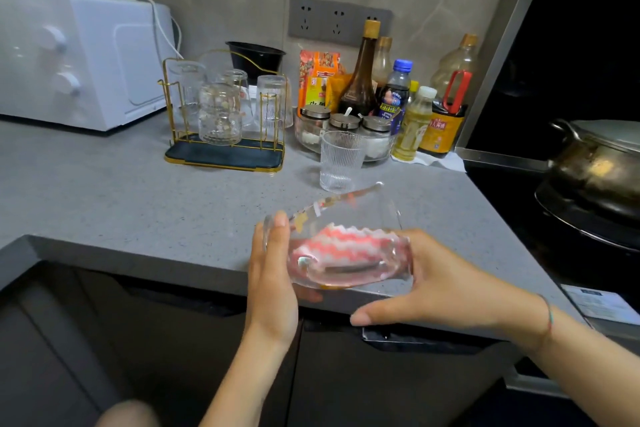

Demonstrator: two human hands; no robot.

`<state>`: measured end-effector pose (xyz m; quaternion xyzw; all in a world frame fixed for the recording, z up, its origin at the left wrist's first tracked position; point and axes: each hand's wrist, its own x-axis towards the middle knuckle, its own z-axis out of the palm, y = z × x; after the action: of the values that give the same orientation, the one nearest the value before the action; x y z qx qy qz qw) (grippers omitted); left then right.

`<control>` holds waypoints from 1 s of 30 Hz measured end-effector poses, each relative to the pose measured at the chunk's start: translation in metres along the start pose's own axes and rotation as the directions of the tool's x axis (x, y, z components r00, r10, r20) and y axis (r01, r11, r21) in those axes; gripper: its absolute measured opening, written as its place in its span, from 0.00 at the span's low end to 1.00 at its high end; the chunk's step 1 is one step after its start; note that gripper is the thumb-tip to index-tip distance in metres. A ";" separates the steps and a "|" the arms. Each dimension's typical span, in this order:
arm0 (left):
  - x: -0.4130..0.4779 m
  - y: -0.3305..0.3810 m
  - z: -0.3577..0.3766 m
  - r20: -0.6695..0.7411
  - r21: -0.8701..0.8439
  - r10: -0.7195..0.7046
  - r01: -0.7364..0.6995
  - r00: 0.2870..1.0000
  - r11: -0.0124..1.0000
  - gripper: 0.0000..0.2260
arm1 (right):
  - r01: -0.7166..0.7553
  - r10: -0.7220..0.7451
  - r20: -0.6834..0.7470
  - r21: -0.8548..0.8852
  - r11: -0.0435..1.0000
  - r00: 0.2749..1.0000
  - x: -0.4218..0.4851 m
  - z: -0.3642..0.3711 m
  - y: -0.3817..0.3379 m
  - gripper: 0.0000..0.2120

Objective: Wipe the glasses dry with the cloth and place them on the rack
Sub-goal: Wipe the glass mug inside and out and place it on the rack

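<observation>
While I wipe, my left hand (pixel 273 274) clamps glass (pixel 349 210) sideways for reach | right hand (pixel 450 284): thumb free, fingers hidden by cloth (pixel 346 243), grip unclear

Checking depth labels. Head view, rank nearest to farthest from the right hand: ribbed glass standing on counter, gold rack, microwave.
1. Ribbed glass, upright on the counter just beyond the right hand.
2. Gold rack, farther back, to the left.
3. Microwave, far left at the back.
</observation>
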<state>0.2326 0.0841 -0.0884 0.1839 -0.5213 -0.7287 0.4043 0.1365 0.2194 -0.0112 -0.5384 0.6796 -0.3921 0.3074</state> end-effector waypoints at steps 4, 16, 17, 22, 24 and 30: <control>-0.001 0.001 -0.001 0.067 0.082 0.294 -0.298 0.954 0.951 0.19 | -0.067 0.023 0.193 0.223 0.972 0.981 -0.005 -0.013 -0.009 0.26; 0.003 0.014 -0.008 0.323 0.292 0.593 -0.674 0.737 0.679 0.19 | -0.124 0.133 0.018 0.499 0.858 0.991 -0.001 0.000 -0.021 0.13; 0.002 0.013 -0.010 0.328 0.280 0.549 -0.634 0.769 0.721 0.21 | -0.119 0.135 0.002 0.483 0.868 0.991 -0.001 0.000 -0.021 0.12; 0.000 0.024 -0.012 0.329 0.255 0.108 -0.198 0.938 0.946 0.29 | -0.063 0.119 -0.119 0.392 0.918 0.986 0.001 -0.006 -0.027 0.08; -0.002 0.031 -0.010 0.297 0.162 -0.108 0.061 0.949 0.985 0.28 | -0.054 0.095 -0.131 0.287 0.956 0.987 0.000 -0.005 -0.029 0.08; -0.007 0.018 0.001 0.119 0.069 -0.012 0.004 0.993 0.998 0.36 | -0.065 0.060 0.032 0.213 0.975 0.998 0.000 0.005 -0.023 0.12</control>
<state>0.2437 0.0879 -0.0731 0.1560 -0.5685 -0.7215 0.3630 0.1522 0.2160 0.0062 -0.4856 0.6461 -0.4461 0.3843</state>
